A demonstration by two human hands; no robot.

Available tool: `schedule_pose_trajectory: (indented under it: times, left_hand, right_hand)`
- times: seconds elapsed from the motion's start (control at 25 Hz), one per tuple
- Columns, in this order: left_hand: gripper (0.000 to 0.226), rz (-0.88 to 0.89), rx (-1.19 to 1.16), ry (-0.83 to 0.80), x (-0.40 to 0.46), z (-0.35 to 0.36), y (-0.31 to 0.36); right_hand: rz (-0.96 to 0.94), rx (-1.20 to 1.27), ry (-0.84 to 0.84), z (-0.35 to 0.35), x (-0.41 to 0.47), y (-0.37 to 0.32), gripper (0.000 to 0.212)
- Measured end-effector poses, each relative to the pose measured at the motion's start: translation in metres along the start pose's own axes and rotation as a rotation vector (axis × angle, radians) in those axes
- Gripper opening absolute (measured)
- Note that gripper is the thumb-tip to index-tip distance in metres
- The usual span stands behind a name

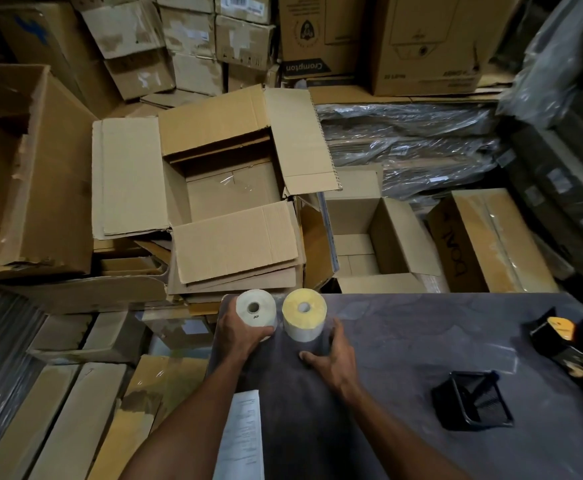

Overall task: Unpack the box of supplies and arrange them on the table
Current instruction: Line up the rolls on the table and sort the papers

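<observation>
Left grip (240, 329): wrapped around the white roll (255, 311), upright at the surface's (404, 341) 10 o'clock corner.
Right grip (331, 358): open, fingers spread, at 5 o'clock of the yellow roll (304, 318).
Open box (227, 188): at 12 o'clock beyond the rolls, off the surface.

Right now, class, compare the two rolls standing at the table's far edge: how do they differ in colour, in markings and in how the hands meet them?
Colour: the left roll has a white top; the right roll has a yellow top.
Markings: the left roll bears a small dark mark; the right roll shows none.
Contact: the left hand grips the left roll; the right hand rests spread on the table by the right roll.
Shared: both stand upright, cores facing up.
</observation>
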State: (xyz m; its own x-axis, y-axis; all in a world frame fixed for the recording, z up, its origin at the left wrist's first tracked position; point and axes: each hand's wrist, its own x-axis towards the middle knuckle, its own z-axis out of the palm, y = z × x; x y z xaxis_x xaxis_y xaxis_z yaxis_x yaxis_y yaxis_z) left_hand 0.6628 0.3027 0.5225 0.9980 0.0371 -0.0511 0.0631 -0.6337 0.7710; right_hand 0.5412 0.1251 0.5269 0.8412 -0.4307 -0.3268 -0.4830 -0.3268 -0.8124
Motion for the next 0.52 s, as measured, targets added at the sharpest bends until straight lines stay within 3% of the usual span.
schedule_pose_trajectory:
  times: [0.32,0.4,0.52]
  left_hand:
    - [0.138,-0.003,0.006,-0.032,-0.034,-0.009,-0.005]
    - [0.130,-0.087,-0.070,0.009,-0.065,-0.011,-0.001]
    - [0.080,-0.036,-0.193,0.061,-0.111,-0.009,0.000]
  right_hand:
    - [-0.030,0.009,0.008,-0.034,-0.038,0.012,0.073]
    - [-0.045,-0.006,0.020,-0.040,-0.049,0.015,0.062]
    - [-0.052,-0.026,0.021,-0.049,-0.063,0.023,0.055]
